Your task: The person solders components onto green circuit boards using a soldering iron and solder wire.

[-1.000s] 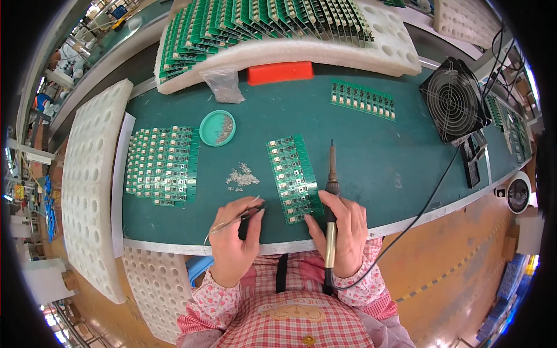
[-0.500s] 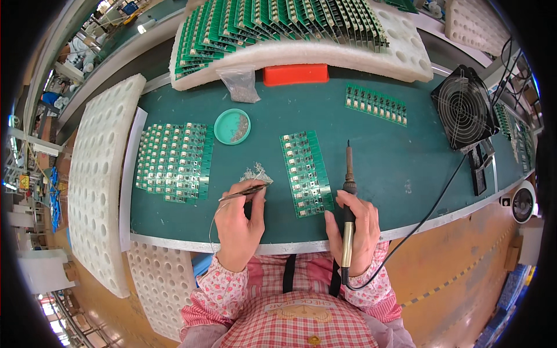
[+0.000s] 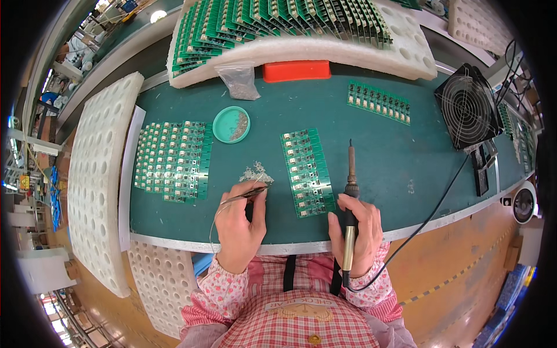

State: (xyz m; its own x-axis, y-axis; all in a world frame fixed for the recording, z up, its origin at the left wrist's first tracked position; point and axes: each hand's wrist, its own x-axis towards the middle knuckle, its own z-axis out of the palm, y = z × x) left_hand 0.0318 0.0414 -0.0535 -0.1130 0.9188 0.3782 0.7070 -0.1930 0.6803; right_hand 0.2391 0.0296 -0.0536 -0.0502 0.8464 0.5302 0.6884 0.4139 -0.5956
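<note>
Green work mat point(image 3: 383, 151) covering a curved bench, with white foam trays point(image 3: 96, 174) bordering its left side and far edge.

- Left hand point(image 3: 239, 223): fingers closed together, pinching a pair of tweezers point(image 3: 243, 195); the tips are pointing up and to the right, reaching the near edge of a small heap of loose silvery parts point(image 3: 256, 173).
- Right hand point(image 3: 357, 232): fingers wrapped tight round the handle of a soldering iron point(image 3: 350, 191); the iron is standing nearly straight away from the body, its tip lying over bare mat just to the right of the central board panel. A black cord point(image 3: 429, 214) is trailing from the handle off to the right.
- Central green circuit board panel point(image 3: 307, 172): lying flat between the two hands, slightly tilted, near the bench edge.
- Larger panel of small boards point(image 3: 172, 160): resting flat to the left of the left hand.
- Round green dish point(image 3: 231, 124): sitting beyond the heap, holding small parts.
- Clear bag point(image 3: 239, 81) and orange block point(image 3: 296, 71): lying against the far foam tray, which is carrying rows of upright green boards point(image 3: 278, 20).
- Narrow board strip point(image 3: 378, 102): lying far right, near a black fan point(image 3: 469, 107).
</note>
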